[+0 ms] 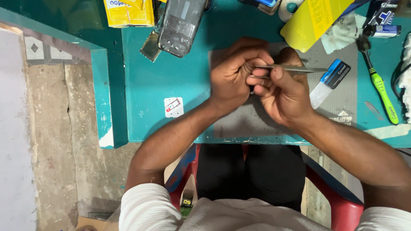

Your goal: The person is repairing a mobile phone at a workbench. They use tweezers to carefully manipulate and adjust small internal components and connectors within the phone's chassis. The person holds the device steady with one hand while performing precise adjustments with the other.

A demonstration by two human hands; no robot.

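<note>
My left hand (234, 75) is curled shut over the grey work mat (342, 92), pinching something small that its fingers hide. My right hand (284, 92) holds metal tweezers (295, 68) pinched between thumb and fingers, their tips pointing left into the left hand's fingers. Both hands touch each other above the middle of the mat.
On the teal table (171, 77) lie a phone frame (180, 25), a yellow box (128, 13), a yellow plastic card (314, 21), a blue-capped scraper (327, 83), a green toothbrush (379, 83) and a small white card (173, 107). I sit on a red chair (342, 205).
</note>
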